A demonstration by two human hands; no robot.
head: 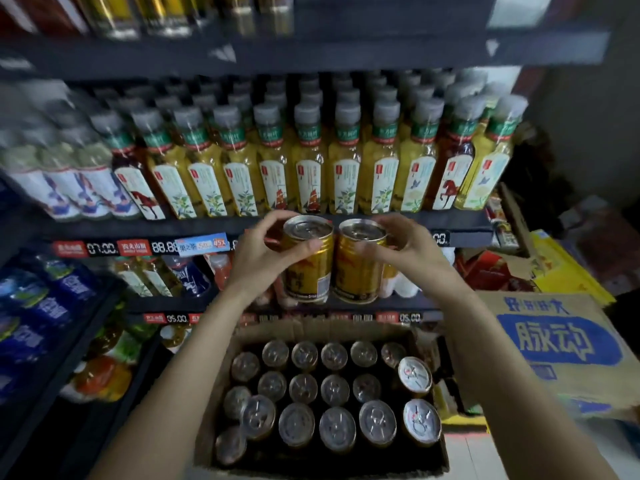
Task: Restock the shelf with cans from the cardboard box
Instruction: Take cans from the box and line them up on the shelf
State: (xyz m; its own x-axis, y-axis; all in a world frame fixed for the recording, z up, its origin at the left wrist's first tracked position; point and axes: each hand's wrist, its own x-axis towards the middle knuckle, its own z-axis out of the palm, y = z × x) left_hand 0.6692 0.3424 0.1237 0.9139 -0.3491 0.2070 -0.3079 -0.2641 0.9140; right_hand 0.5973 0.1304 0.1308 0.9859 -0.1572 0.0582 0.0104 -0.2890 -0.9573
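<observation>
Dark shop shelves (460, 233) fill the view ahead of you, lined with rows of yellow tea bottles (308, 168). Your left hand (266, 258) grips one gold can (306, 259) and your right hand (405, 251) grips a second can (358, 261); both stand upright, side by side, raised before the shelf edge. Below them, an open cardboard box (214, 403) holds many more cans (303, 389); another printed carton (561, 348) sits to your right.

Two gold cans (332, 261) look like glossy metal with silvery shiny lids. The open box (221, 393) is matt brown cardboard. The tea bottles (311, 161) are clear glossy plastic with paper-like labels.
</observation>
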